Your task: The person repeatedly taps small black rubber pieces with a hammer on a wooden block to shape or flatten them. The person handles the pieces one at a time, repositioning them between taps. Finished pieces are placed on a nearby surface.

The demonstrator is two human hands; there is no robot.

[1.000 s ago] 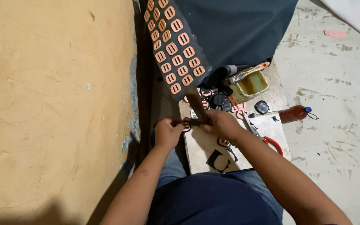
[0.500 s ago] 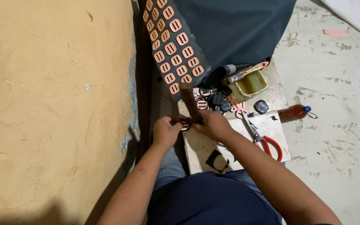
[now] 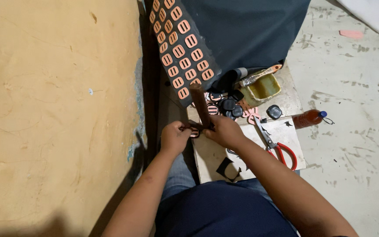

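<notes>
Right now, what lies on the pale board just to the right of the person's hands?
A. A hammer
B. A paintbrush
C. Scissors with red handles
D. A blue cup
C: the scissors with red handles lie on the pale board, blades pointing up toward the dark pieces, beside the right hand.

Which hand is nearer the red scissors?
Right. The right hand is just left of the scissors on the board; the left hand is farther left, beyond the right hand.
</notes>
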